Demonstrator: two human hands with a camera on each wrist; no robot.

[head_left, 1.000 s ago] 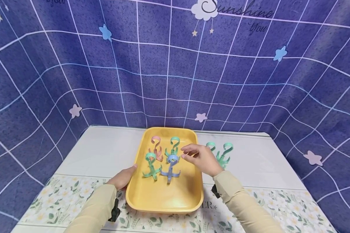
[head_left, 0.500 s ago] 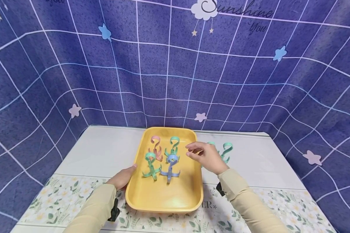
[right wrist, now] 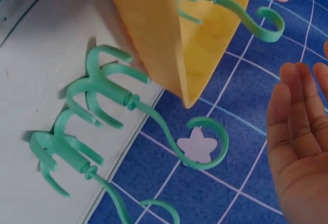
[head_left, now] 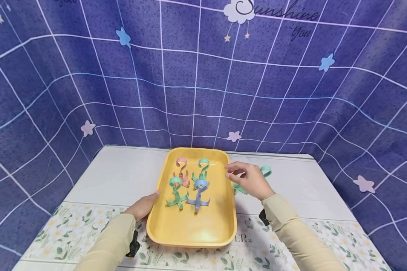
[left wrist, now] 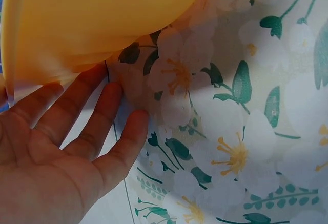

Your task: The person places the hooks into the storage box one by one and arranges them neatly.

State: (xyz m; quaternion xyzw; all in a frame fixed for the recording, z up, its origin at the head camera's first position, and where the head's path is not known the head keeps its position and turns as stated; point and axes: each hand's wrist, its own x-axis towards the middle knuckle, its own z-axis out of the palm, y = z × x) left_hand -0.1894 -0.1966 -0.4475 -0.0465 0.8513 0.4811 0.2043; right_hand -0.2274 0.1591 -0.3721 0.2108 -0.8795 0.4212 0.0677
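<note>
A yellow tray (head_left: 190, 233) holds upright rotating hooks with curled tops: a pink hook (head_left: 181, 177), a blue hook (head_left: 198, 199), a rear green hook (head_left: 201, 176) and a front green hook (head_left: 177, 199). My left hand (head_left: 143, 206) rests against the tray's left side; in the left wrist view its fingers (left wrist: 77, 106) are fairly straight by the tray's underside. Above the tray's right rim is my right hand (head_left: 249, 178), loosely bent and holding nothing. Right of the tray stand two more green hooks (right wrist: 105, 86), mostly hidden by that hand in the head view.
The table (head_left: 129, 169) has a white back part and a flower-printed front strip. Behind and on both sides hangs a blue grid-patterned curtain (head_left: 190, 98) with stars. The tray's walls rise between its hooks and the two outside.
My right hand has moved right, from over the tray's hooks to its right rim, near the green hooks outside. My left hand and the tray's hooks stay in place.
</note>
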